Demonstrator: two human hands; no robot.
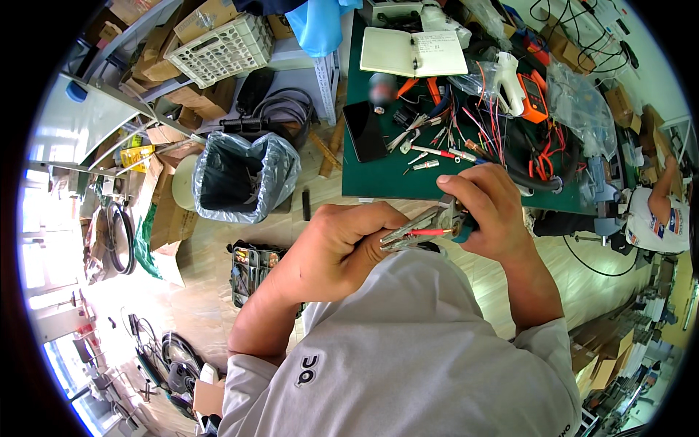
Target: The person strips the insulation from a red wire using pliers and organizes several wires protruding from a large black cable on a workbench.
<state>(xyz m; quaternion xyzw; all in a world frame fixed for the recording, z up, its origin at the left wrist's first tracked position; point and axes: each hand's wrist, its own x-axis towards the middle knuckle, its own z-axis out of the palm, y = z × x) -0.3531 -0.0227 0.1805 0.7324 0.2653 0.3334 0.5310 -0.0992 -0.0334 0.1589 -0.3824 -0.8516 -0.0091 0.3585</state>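
My right hand (pixel 486 207) grips a pair of pliers (pixel 429 222) with teal handles, jaws pointing left. A thin red wire (pixel 428 232) lies in the jaws. My left hand (pixel 342 244) is closed around the wire's other end, right at the plier tips. Both hands are held close above my grey-shirted chest, in front of the green work mat (pixel 378 178).
The green mat carries an open notebook (pixel 413 52), a black phone (pixel 364 130), loose wires, an orange multimeter (pixel 535 95) and a white glue gun (pixel 510 84). A lined waste bin (pixel 237 175) stands at left, a parts box (pixel 251 269) on the floor. Another person (pixel 659 211) sits at right.
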